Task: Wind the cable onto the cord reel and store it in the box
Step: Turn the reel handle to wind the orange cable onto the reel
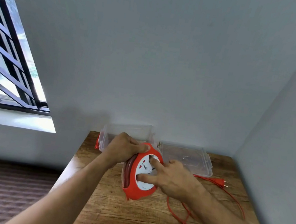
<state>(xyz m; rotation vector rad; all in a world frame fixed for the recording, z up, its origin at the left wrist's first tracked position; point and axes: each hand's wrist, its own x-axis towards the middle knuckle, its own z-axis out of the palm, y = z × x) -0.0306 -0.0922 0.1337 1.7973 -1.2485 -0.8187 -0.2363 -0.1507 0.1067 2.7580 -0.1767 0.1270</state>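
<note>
An orange cord reel (137, 191) with a white socket face is held upright above the wooden table (120, 215). My left hand (122, 149) grips its top handle. My right hand (174, 179) rests on the white face, with fingers in its recesses. Red cable coils show on the reel's left side. Loose orange cable (233, 199) loops over the table to the right and ends in a plug (223, 183). A clear plastic box (129, 130) with orange latches stands open behind my left hand.
The box's clear lid (190, 158) lies flat at the back right of the table. Grey walls close in behind and on the right. A barred window is at the left, and patterned floor lies beyond the table's left edge.
</note>
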